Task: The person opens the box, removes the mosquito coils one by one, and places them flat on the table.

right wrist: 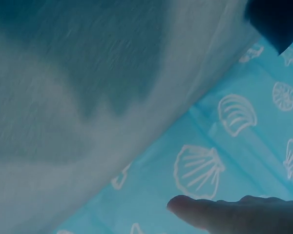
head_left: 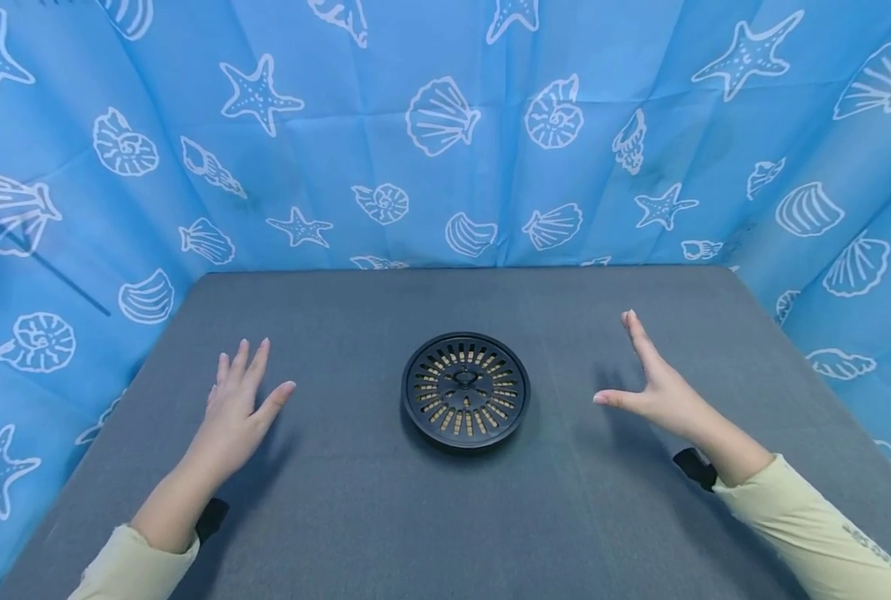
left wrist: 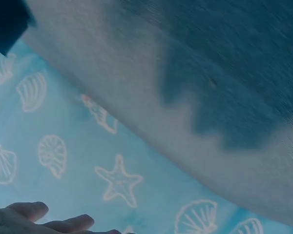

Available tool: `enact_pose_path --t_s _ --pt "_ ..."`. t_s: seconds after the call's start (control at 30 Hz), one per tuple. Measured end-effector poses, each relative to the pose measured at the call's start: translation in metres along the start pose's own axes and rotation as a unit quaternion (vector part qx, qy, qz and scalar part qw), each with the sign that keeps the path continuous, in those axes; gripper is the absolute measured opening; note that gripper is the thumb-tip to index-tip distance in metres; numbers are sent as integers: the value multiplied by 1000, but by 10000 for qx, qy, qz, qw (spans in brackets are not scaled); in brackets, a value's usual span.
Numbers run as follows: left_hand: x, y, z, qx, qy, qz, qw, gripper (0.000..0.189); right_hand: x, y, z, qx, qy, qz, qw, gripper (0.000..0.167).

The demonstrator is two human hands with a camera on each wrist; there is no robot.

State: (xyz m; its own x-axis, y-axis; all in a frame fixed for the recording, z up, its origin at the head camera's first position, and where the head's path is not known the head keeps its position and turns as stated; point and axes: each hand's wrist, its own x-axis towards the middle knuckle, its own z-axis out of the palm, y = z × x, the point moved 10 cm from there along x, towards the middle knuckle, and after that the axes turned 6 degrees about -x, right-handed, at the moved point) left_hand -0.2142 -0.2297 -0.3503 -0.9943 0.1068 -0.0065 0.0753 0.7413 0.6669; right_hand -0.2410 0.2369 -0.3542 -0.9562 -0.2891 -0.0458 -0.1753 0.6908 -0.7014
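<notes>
A round black mosquito coil holder (head_left: 465,442) stands near the middle of the table. Its slotted lid (head_left: 437,373) has a small loop handle in the centre, and something tan shows through the slots. To its left hovers my left hand (head_left: 237,417), fingers straight and thumb spread, holding nothing. My right hand (head_left: 663,390) is on the other side, apart from the holder, with thumb and fingers stretched wide. At the bottom of the left wrist view, only the fingers (left wrist: 71,223) appear; the right wrist view catches a finger (right wrist: 205,210) at its lower edge.
The table (head_left: 325,517) has a dark grey cloth-like top, and both hands cast shadows on it. Blue curtains (head_left: 325,133) printed with white shells and starfish rise behind it and along both sides. Light sleeves (head_left: 805,525) and black wrist bands (head_left: 694,468) cover the forearms.
</notes>
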Motion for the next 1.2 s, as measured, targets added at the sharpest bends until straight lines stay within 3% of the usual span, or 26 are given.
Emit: enact_pose_path --t_s 0.47,0.63,0.87,1.2 --pt "-3 20 24 -1171 -305 -26 9926 75 2 -17 33 794 -357 -175 9960 118" --pt "-3 28 29 -1406 -176 13 9899 72 0 -21 49 1059 -535 -235 9927 117" --pt "-1 41 40 -1962 -5 253 9802 68 2 -24 69 1606 -712 -125 9844 116" --pt "3 63 60 -2107 85 395 9767 63 7 -31 93 1751 -927 -40 9802 115"
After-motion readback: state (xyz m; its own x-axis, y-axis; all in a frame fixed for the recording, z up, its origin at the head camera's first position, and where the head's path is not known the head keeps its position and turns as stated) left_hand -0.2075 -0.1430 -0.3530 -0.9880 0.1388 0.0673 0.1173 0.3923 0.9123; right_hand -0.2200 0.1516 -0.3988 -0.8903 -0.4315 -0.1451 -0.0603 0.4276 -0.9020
